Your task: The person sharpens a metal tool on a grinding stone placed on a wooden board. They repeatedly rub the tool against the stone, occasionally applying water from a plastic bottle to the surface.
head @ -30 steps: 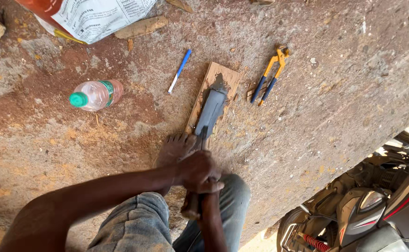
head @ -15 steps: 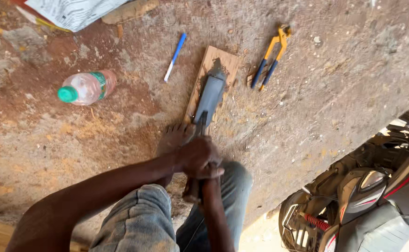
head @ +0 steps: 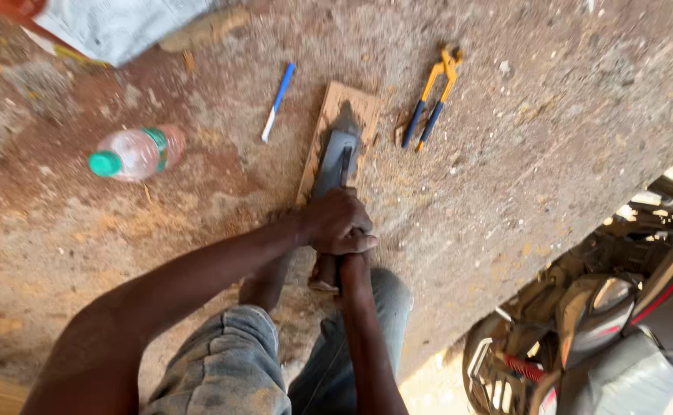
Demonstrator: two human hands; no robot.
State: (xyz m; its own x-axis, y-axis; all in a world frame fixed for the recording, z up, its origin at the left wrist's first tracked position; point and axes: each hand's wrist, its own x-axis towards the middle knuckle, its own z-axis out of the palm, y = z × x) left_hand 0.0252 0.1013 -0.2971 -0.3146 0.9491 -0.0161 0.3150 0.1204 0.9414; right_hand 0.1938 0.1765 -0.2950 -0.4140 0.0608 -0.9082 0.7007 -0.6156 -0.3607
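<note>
Both hands, the left hand (head: 336, 223) over the right hand (head: 349, 260), were kept clamped shut on the grey blade (head: 335, 161) (pressed into the wooden board (head: 359, 104)), the grip barely shifted since a second earlier.

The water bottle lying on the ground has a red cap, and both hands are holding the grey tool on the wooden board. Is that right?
Not quite. The water bottle has a green cap, not red, as the head view shows. The rest holds: the bottle lies on the ground, and the left hand and right hand grip the grey tool resting on the wooden board.
</note>
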